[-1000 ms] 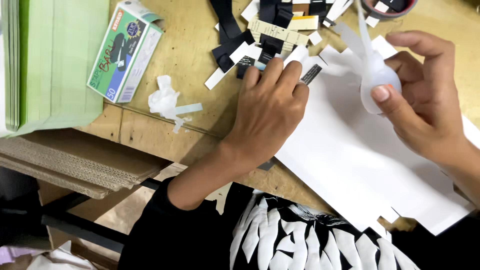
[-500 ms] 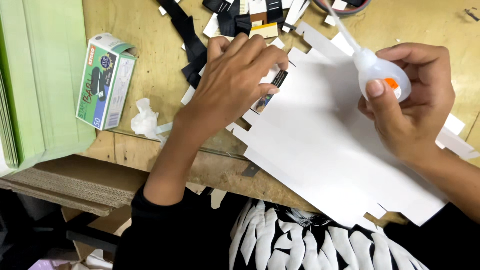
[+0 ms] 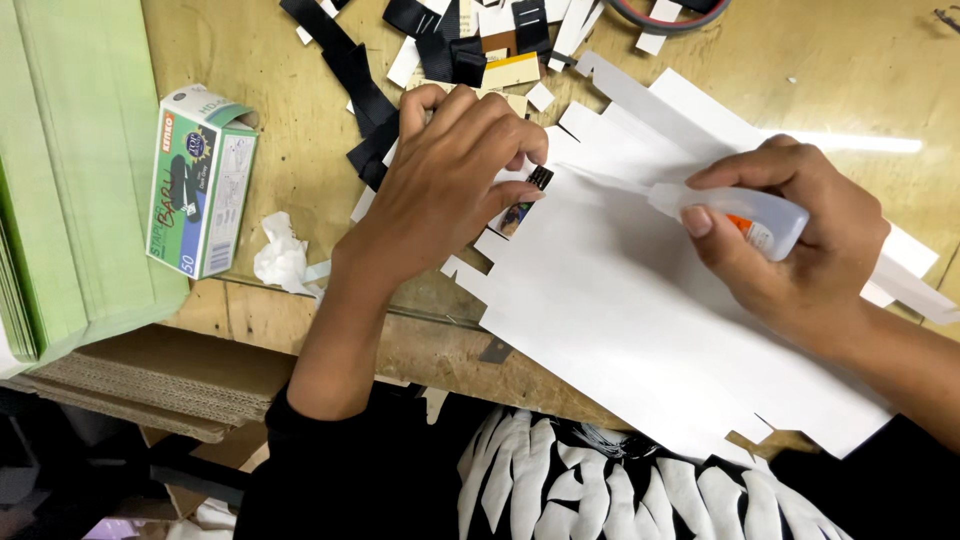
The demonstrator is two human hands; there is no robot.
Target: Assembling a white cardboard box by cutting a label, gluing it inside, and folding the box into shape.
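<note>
Wooden bench: left hand pins white die-cut card at its 10 o'clock edge, right hand grip closed around glue bottle, nozzle pointing 9 o'clock toward the left fingertips.

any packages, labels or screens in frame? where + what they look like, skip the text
Small carton: lies left on the wooden table, beside the green paper stack; rectangular, green and white, picturing a dark tool.
Glue bottle: held in the right hand over the white die-cut card sheet; translucent white with a small orange label.
No screens or signs.
</note>
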